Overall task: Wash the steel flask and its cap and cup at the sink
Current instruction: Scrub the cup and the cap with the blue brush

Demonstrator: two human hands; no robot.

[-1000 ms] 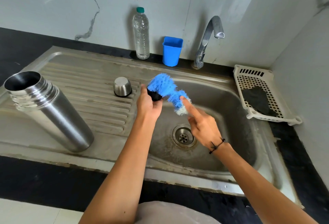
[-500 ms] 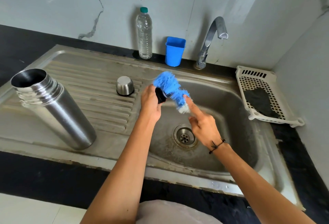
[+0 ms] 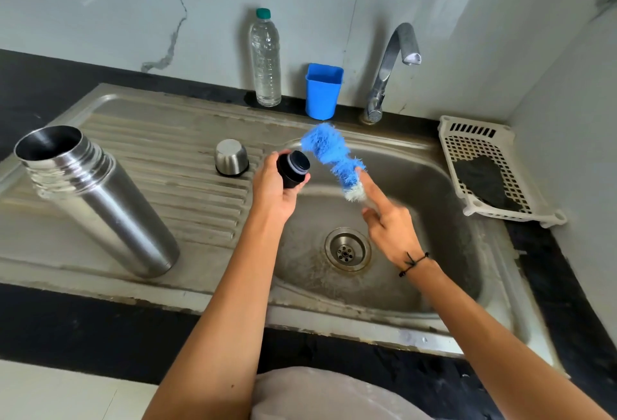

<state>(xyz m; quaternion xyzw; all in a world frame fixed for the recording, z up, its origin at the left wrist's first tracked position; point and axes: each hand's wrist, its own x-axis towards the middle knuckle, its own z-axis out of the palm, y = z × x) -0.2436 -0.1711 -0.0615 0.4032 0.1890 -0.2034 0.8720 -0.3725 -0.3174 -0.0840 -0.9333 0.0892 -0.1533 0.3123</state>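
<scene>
Head view | left hand [image 3: 275,190] grips black cap [image 3: 293,169] | right hand [image 3: 389,224] holds blue brush [image 3: 329,154] | cap light, likely slippery wet; hold its sides

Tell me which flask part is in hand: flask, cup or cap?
The black cap, held in the left hand. The steel flask and steel cup sit untouched on the drainboard.

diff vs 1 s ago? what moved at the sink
The blue brush has come off the black cap; a second ago its bristles pressed on it. Left hand still grips the cap, right hand the brush. Flask and steel cup unmoved.
</scene>
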